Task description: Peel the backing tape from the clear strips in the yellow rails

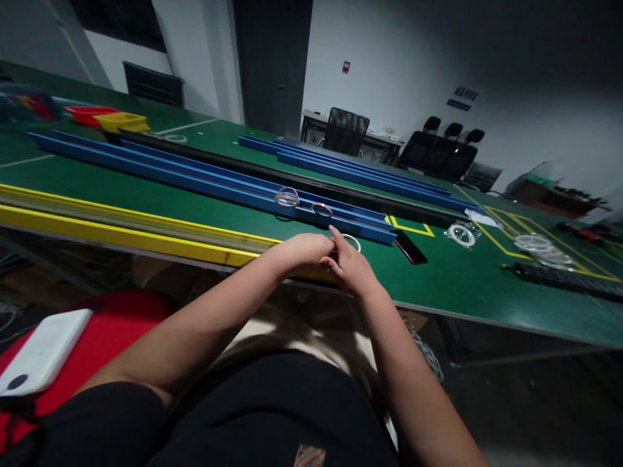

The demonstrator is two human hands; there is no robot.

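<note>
Your left hand and right hand together above the yellow channel, fingers close; cannot tell whether anything is pinched between. White ring, thin and smooth, just beyond your right hand, partly hidden by it. Farther past both hands: long straight-walled blue channel, two thin wire coils resting on it. Well off beyond your left hand: red bin, yellow bin, plastic-looking, contents unreadable. Right of your right hand: flat dark phone.
</note>
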